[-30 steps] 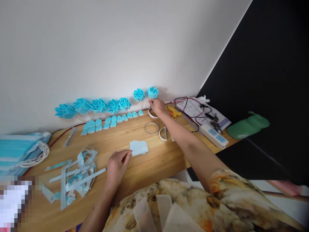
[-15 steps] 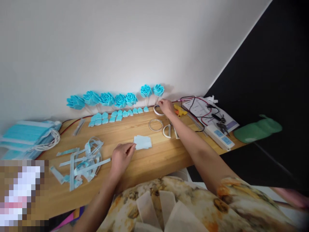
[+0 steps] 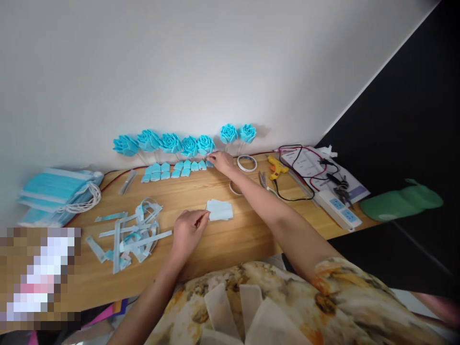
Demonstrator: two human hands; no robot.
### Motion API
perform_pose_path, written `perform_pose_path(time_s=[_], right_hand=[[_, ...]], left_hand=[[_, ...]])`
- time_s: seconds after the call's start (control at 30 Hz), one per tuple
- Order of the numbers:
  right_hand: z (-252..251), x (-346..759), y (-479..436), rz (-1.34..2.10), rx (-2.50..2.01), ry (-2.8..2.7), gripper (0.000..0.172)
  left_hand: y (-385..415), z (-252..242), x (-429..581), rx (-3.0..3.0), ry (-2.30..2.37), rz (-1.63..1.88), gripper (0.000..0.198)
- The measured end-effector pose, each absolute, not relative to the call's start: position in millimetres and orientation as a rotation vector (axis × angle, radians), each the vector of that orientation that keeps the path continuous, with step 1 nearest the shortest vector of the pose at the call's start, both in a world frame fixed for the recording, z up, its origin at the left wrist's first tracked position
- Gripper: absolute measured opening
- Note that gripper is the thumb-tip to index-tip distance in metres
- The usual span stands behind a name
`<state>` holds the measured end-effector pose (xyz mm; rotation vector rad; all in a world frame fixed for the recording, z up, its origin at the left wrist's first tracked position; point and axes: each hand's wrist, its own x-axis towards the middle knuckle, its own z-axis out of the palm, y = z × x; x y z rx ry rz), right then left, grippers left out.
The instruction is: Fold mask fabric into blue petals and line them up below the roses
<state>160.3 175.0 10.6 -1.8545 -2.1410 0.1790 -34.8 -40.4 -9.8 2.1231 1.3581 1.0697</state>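
Note:
My left hand (image 3: 189,232) is closed in a pinch beside a small stack of pale blue fabric pieces (image 3: 220,210). What lies between its fingertips, if anything, is too small to tell. Stretched to the back of the table, my right hand (image 3: 221,162) is also pinched, with its fingertips at the right end of the row of folded blue petals (image 3: 186,166). It covers the last of them, and I cannot see what it grips. Behind the row, blue fabric flowers (image 3: 169,142) on thin stems lean along the wall.
Cut mask strips (image 3: 136,235) lie at left, with stacked blue face masks (image 3: 57,189) beyond. A roll of tape (image 3: 247,163), scissors (image 3: 264,181) and a yellow glue gun (image 3: 276,167) lie right. Farther right are a power strip (image 3: 338,208) and a green pouch (image 3: 398,201).
My right hand has moved left, from the tape roll to the end of the petal row, and the roll is uncovered. The left hand stays by the stack. The view has shifted slightly.

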Motion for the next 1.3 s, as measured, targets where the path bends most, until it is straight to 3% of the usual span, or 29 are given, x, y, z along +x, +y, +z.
perform_pose_path(time_s=[0.37, 0.6, 1.3], right_hand=[[5, 134, 196, 0.045, -2.042, -2.019, 0.043], [28, 155, 186, -0.054, -2.070, -1.962, 0.043], [29, 160, 179, 0.012, -2.097, -1.956, 0.042]], left_hand=[[-43, -10, -33, 2.158, 1.288, 1.132, 0.025], [-43, -11, -32, 2.171, 1.315, 1.079, 0.031], [-41, -12, -32, 2.224, 1.331, 1.087, 0.030]])
